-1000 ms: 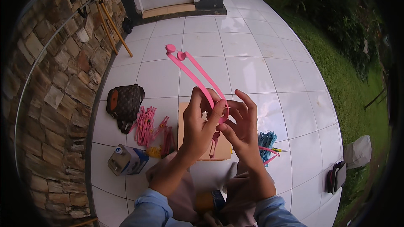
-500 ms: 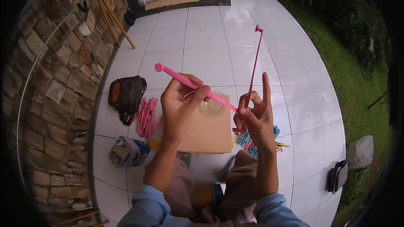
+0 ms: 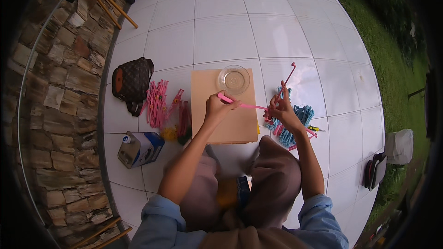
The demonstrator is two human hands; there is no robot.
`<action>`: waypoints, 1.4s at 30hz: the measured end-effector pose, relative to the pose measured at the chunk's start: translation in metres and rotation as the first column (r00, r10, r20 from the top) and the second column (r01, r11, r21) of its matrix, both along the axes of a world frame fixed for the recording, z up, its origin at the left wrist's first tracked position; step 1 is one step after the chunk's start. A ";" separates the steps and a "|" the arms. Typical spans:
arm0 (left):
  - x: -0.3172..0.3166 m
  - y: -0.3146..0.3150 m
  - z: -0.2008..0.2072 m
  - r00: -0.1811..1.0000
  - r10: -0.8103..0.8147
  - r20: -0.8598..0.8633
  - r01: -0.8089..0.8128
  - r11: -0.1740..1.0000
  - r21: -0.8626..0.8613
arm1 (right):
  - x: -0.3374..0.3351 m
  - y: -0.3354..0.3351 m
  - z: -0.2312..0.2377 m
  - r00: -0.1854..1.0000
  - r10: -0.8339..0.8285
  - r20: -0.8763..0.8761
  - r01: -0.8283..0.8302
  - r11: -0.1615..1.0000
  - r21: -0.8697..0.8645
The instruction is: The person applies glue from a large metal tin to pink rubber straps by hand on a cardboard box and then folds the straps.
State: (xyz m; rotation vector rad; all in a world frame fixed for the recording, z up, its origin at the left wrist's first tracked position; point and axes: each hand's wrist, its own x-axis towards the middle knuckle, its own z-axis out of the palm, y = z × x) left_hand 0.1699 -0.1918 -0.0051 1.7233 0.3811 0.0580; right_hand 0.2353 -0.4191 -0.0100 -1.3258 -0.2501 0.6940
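A flat pink plastic strip (image 3: 251, 106) stretches between my hands over the cardboard board (image 3: 221, 127). My left hand (image 3: 217, 110) pinches it close to its rounded end. My right hand (image 3: 285, 114) is closed on the other end, index finger raised. From the right hand a thinner pink length (image 3: 288, 79) with a small knob at its tip sticks up; whether it belongs to the same strip I cannot tell. Just beyond my left hand, a clear glass dish (image 3: 219, 80) sits at the board's far edge.
Left of the board lie a pile of pink strips (image 3: 158, 106), a dark patterned bag (image 3: 131, 80) and a metal can (image 3: 142, 149). Bundled blue strips (image 3: 302, 116) and a yellow-handled tool (image 3: 316, 129) lie to the right. A stone wall (image 3: 64, 124) borders the tiles.
Both hands are lower and farther from me, nearer the board. Less of the strip now shows beyond my left hand. My view has tilted down, bringing the whole dish into sight.
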 end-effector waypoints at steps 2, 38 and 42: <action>0.001 -0.007 -0.017 0.999 0.017 -0.035 -0.012 0.990 0.143 | 0.011 0.003 -0.025 1.000 0.006 0.011 -0.005 0.996 -0.089; 0.005 0.006 -0.102 0.979 0.200 0.043 -0.201 0.979 0.016 | 0.028 0.037 -0.091 0.993 -0.112 -0.037 0.106 0.985 -0.138; 0.005 0.007 -0.102 0.981 0.184 0.059 -0.180 0.981 -0.066 | 0.027 0.037 -0.095 0.987 -0.107 -0.119 0.107 0.994 -0.011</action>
